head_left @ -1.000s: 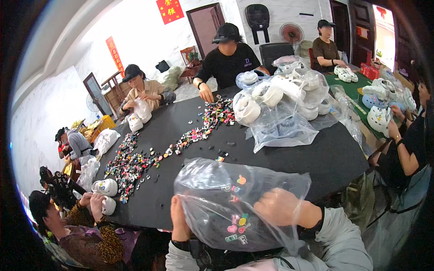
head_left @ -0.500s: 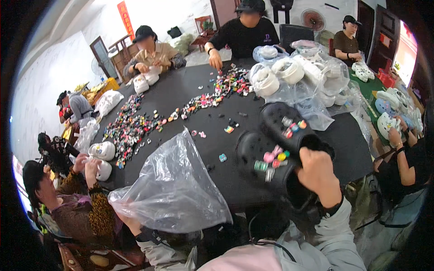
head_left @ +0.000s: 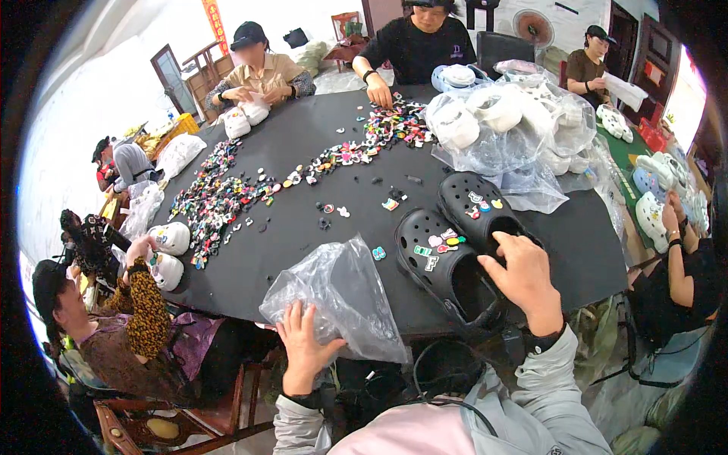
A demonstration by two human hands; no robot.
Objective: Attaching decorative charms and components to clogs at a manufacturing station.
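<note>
Black and wide, the surface (head_left: 303,174) fills the middle of a crowded room, with several other people seated around its far and left edges. The right hand (head_left: 525,282) rests on the heel end of a pair of black clogs (head_left: 455,243), fingers curled over the back of the nearer shoe and holding it at the surface's near edge; small coloured charms sit on the toes of both shoes, just beyond the fingers. The left hand (head_left: 303,345) is spread wide, fingers fanned out and pressed onto the lower edge of a crumpled clear plastic bag (head_left: 341,296), which lies on the surface just to the left of the clogs and hangs a little over the near edge. Beyond both hands, a long scatter of loose coloured charms (head_left: 250,189) runs across the surface. Farther off, beyond the right hand, clear bags of white clogs (head_left: 508,121) are heaped together.
</note>
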